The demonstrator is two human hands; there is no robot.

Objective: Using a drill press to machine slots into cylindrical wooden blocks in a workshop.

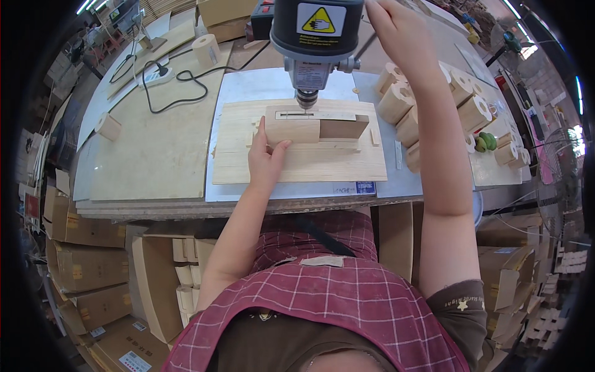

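A dark benchtop drill press (317, 28) stands at the far side of the table, its chuck (307, 98) just above a pale wooden block (291, 131). The block's top face has a narrow slot below the chuck. My left hand (266, 160) holds the block's left end, thumb along the near side. The block lies against a wooden guide (344, 129) on a flat wooden board (322, 167). My right hand (396, 34) is raised beside the drill press, fingers curled around its feed lever (368, 46); the grip itself is partly hidden.
Several hollow wooden pieces (396, 102) crowd the table's right side, near green fruit (486, 141). At left lie a white power strip (160, 77), a black cord (198, 96) and single wooden pieces (108, 126). Cardboard boxes (93, 266) stack below at left.
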